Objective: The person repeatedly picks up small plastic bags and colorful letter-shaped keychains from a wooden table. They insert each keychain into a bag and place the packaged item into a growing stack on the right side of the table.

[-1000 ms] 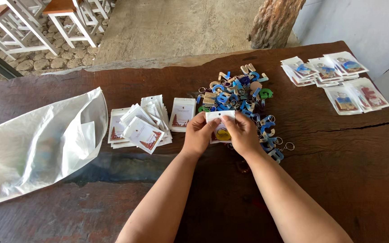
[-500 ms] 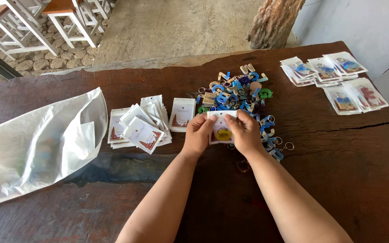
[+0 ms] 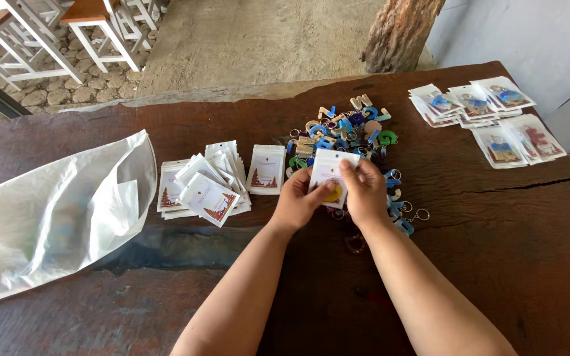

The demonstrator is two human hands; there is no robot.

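Note:
Both hands hold one small white packet (image 3: 328,173) with a yellow piece showing inside it, just above the dark wooden table (image 3: 496,264). My left hand (image 3: 298,200) grips its lower left side with the thumb on the yellow piece. My right hand (image 3: 364,191) pinches its right edge near the top. Directly behind the packet lies a heap of coloured letter keychains (image 3: 348,132) with metal rings, some spilling to the right of my right hand.
A pile of flat white card packets (image 3: 206,181) lies left of my hands, with one single packet (image 3: 266,169) beside it. A large white plastic bag (image 3: 47,217) covers the table's left end. Filled packets (image 3: 489,118) sit at the far right. White stools (image 3: 94,26) stand beyond the table.
The packet has been lifted and tilted more upright between my hands, and my right fingers have shifted up to its top right edge. The hands stay in the same place.

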